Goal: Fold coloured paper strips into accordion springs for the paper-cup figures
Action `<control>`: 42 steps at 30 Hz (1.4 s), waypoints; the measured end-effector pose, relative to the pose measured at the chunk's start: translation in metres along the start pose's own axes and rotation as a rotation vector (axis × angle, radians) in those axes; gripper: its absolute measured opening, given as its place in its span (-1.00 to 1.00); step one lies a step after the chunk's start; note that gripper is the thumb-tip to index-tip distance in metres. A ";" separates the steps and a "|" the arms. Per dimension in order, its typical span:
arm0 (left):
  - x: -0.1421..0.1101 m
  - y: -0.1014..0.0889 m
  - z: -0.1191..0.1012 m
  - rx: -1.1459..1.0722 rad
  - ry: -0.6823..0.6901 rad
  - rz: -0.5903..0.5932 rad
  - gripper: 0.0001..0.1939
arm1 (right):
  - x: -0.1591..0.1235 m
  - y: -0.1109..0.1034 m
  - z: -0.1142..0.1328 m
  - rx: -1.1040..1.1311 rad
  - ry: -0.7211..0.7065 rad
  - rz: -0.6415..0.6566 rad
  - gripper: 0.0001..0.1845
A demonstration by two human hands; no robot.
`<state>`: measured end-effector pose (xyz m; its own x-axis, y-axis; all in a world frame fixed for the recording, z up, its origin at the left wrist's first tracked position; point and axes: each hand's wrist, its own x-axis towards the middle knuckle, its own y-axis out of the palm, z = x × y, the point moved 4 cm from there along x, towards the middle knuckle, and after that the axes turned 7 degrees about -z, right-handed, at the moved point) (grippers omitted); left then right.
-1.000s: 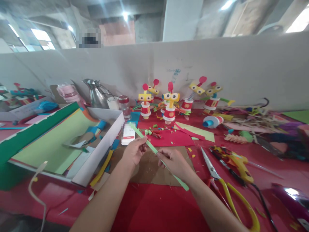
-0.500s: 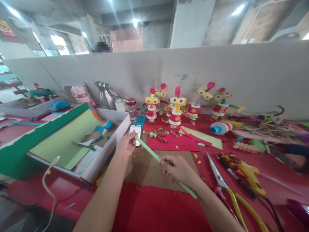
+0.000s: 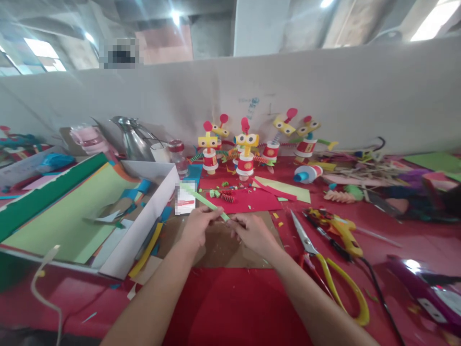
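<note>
A light green paper strip (image 3: 206,201) slants across the middle, its far end over the phone. My left hand (image 3: 199,226) pinches it between thumb and fingers. Close beside, my right hand (image 3: 254,234) is closed on the strip's nearer part. Most of that part is hidden by the right hand. Under both hands lies a brown cardboard sheet (image 3: 221,250) on the red table cover. Just beyond the hands, small coiled paper springs (image 3: 226,196) rest near red paper (image 3: 248,204).
Scissors with yellow handles (image 3: 320,259) and a yellow glue gun (image 3: 345,233) lie at right. A white box (image 3: 144,238) of coloured paper stands left, near a phone (image 3: 185,206). Several paper-cup robot figures (image 3: 246,166) line the back by a steel jug (image 3: 135,139).
My left hand was near the strip's far end half a second ago; now it grips lower, close to my right hand. The view has also swung, shifting the table things leftward.
</note>
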<state>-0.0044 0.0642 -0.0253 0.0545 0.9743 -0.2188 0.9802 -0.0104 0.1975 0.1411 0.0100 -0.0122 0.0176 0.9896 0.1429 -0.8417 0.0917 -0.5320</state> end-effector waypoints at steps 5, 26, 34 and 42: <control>0.019 -0.028 -0.017 -0.116 0.035 -0.172 -0.71 | 0.000 -0.011 0.001 -0.124 -0.016 -0.056 -0.74; -0.009 0.002 -0.040 -0.311 0.376 0.046 -0.90 | -0.002 -0.009 0.006 0.872 0.301 -0.257 -0.62; -0.045 0.018 -0.035 0.376 0.538 0.330 -0.74 | -0.005 -0.003 0.003 1.099 0.503 -0.286 -0.66; -0.028 0.026 -0.021 0.259 0.403 0.233 -0.80 | 0.002 -0.016 -0.008 0.948 0.392 -0.406 -0.71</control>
<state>0.0152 0.0411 0.0064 0.2488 0.9483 0.1971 0.9685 -0.2424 -0.0560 0.1584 0.0112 -0.0099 0.4152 0.8871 -0.2017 -0.8043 0.4616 0.3742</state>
